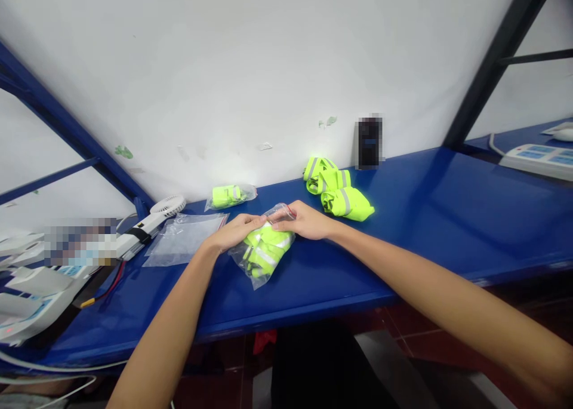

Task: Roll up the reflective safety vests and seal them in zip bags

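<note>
A clear plastic bag (264,257) with a folded neon-yellow reflective vest (267,248) inside lies on the blue table in front of me. My left hand (237,231) grips the bag's upper left side, thumb pressed along its top. At the bag's upper right, my right hand (304,219) pinches the mouth near its red seal line. Further right, several rolled yellow vests with grey stripes (347,203) lie unbagged in a row. Toward the wall, another bagged vest (228,196) rests behind my left hand. A stack of flat clear bags (185,239) is left of that hand.
A white handheld fan (168,206) and white charging units (40,295) with cables fill the left side. A dark upright device (369,143) leans at the wall. Blue frame posts (496,68) stand at both sides. A white power strip (541,161) sits far right.
</note>
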Motion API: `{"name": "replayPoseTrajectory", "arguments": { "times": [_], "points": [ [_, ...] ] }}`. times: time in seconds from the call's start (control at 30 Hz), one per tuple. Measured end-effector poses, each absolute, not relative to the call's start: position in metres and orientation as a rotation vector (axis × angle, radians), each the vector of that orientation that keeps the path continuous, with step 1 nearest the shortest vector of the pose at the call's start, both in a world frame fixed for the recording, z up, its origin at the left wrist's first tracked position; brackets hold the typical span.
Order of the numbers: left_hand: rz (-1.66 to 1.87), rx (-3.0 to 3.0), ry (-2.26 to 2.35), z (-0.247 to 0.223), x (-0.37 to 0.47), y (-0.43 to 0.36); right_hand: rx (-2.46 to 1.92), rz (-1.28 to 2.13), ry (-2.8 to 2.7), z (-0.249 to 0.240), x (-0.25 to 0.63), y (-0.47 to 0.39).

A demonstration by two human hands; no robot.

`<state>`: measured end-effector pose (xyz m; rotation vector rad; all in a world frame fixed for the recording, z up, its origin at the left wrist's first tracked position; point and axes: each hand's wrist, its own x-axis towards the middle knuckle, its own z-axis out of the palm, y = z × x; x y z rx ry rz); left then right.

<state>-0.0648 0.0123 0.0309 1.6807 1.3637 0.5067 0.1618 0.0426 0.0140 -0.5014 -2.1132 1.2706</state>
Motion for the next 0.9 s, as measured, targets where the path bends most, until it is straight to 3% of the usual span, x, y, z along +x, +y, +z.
{"name": "replayPoseTrajectory", "arguments": {
  "times": [0.53,0.7,0.9],
  "points": [
    [0.614,1.643,1.279,0.032,-0.061,0.010,-0.552,1.431,-1.927,0.008,0.156,0.044],
    [0.682,1.571,1.123,0.028,-0.059,0.009,-0.897,0.907,-1.787,0.005,0.157,0.054],
    [0.664,1.975,1.215,0.020,-0.056,0.009,-1.112,0.391,-2.031,0.001,0.162,0.060]
  ]
}}
